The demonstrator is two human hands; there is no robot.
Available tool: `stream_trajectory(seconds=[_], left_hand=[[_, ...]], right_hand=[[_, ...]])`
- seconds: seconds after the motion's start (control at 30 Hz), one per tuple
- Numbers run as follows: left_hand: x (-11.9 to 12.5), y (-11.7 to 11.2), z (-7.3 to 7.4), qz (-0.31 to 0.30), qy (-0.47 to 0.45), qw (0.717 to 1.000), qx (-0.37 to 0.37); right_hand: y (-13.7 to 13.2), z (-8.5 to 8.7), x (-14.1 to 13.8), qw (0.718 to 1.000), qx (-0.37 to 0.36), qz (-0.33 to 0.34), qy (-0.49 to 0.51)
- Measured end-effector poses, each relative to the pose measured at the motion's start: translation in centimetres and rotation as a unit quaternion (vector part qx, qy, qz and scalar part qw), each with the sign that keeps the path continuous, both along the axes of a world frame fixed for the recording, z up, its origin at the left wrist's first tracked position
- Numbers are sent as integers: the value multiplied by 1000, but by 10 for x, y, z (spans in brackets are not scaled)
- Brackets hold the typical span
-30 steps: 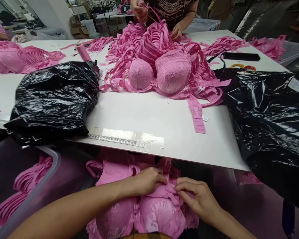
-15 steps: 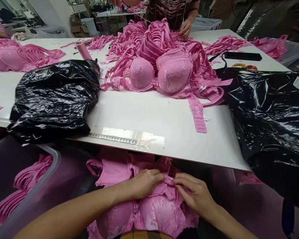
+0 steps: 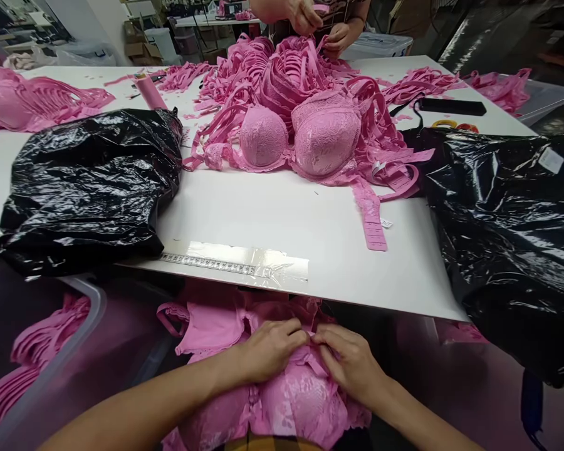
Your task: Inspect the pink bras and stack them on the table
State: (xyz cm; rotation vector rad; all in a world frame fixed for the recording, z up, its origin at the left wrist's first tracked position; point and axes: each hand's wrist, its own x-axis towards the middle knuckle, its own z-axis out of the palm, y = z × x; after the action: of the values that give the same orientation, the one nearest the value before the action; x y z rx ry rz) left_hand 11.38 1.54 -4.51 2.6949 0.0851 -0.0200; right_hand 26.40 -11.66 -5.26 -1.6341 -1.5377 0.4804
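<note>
A pink lace bra (image 3: 291, 401) lies in my lap below the near edge of the white table (image 3: 282, 219). My left hand (image 3: 270, 347) and my right hand (image 3: 350, 363) rest on top of it, fingertips meeting at the middle, both pinching a fold of the pink fabric. On the table beyond stands a pile of pink bras (image 3: 301, 131) with tangled straps.
Black plastic bags lie at the left (image 3: 89, 181) and the right (image 3: 507, 219). A measuring tape strip (image 3: 211, 264) is taped at the table's front edge. A grey bin with pink bras (image 3: 32, 351) is at lower left. Another person's hands (image 3: 319, 25) work across the table.
My two hands have drawn closer together on the bra in my lap. The person across the table has brought both hands together above the pile.
</note>
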Motion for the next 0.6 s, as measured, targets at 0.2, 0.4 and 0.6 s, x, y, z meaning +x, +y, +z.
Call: stream_trajectory(seconds=[0.2, 0.4, 0.6], left_hand=[[0, -1, 1, 18, 5, 1000, -11], [-7, 0, -7, 46, -9, 999, 21], [-8, 0, -12, 71, -24, 995, -60]], right_hand=[[9, 4, -1, 984, -107, 33, 138], [13, -14, -12, 983, -99, -41, 150], [7, -17, -6, 992, -48, 52, 101]])
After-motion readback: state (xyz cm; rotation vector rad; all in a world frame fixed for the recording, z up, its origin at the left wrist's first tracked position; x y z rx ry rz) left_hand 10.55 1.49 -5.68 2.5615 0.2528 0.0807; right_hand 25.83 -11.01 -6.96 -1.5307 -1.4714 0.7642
